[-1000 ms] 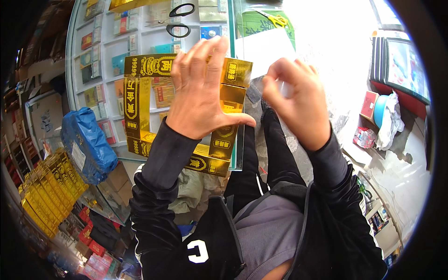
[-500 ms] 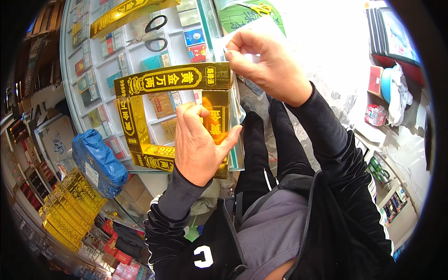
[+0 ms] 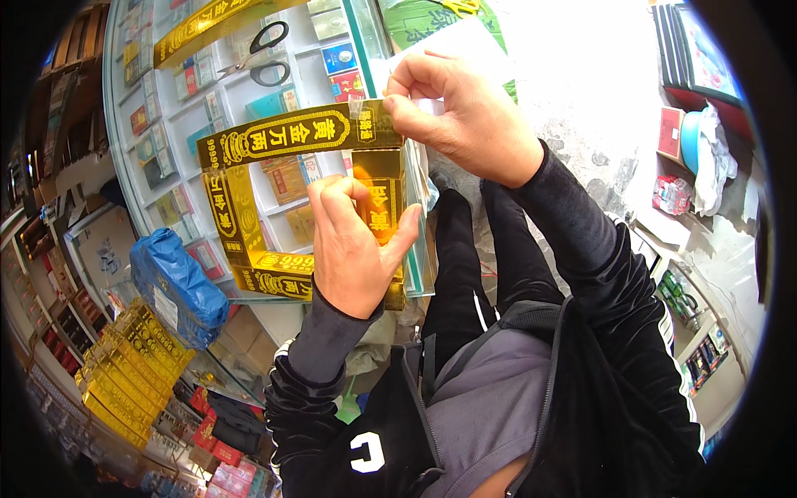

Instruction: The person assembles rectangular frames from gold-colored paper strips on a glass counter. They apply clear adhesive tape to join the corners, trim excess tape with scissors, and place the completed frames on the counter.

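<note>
Head view: the gold frame [image 3: 282, 133] on the glass counter [image 3: 368, 41] is touched by the half-open left hand [image 3: 353, 249]; its far right corner, now showing clear tape [image 3: 355, 109], is thus worked by the pinched right hand [image 3: 461, 116], any hold unclear.

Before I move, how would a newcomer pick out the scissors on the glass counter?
Start at the glass counter, upper left, and find the gold frame under the left hand. The scissors lie on the glass between that frame and a gold strip beyond it, blades pointing left. Two black loop handles set them apart from the yellow-handled tool at the top edge.
</note>
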Motion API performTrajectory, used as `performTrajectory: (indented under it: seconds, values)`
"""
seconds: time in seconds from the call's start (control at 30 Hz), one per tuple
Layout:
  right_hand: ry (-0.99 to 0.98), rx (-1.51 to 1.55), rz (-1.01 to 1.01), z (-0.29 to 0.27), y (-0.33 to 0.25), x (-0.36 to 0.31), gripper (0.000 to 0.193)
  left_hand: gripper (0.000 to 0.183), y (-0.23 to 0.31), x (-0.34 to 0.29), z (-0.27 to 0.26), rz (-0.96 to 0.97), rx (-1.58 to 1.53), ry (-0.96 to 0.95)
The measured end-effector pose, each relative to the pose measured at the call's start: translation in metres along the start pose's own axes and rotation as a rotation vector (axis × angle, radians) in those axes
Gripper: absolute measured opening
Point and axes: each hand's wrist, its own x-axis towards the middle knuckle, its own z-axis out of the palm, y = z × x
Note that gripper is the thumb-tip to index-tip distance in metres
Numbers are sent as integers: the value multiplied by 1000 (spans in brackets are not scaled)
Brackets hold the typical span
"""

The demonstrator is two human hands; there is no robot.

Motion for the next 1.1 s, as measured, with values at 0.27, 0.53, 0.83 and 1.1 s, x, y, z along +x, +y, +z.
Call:
performTrajectory:
  seconds: [0.27, 0.53, 0.83, 1.1]
  values:
    - [-22, -2, -20, 0, -1, -3, 18, 56, -1, 1, 2, 18, -2, 24]
    - [-78, 75, 82, -2, -8, -5, 18, 53, 1, 2, 3, 42, 21, 44]
    - [-100, 85, 96, -3, -7, -4, 19, 52, 2, 2, 3, 49, 20, 47]
    - [-93, 72, 105, -2, -9, -4, 19, 52, 1, 2, 2, 56, 36, 52]
